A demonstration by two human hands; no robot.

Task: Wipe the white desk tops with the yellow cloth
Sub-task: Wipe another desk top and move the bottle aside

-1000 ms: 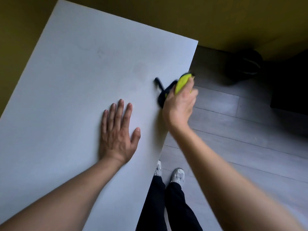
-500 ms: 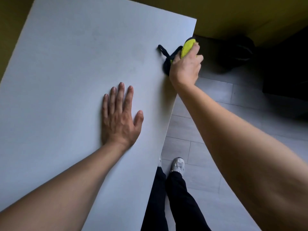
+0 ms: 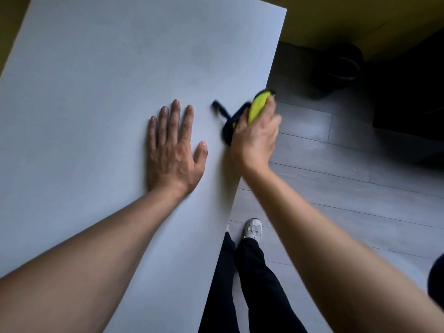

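White tabletop (image 3: pixel 101 97) – wide, bare, right edge over grey floor (image 3: pixel 348 188) | left hand (image 3: pixel 174 150) – flat, fingers spread, apparently bracing; grip closed on nothing | right hand (image 3: pixel 255 138) – grip clamped on yellow cloth (image 3: pixel 258 105), bunched, at right edge, likely wiping the rim | dark strap (image 3: pixel 222 111) – trailing onto tabletop
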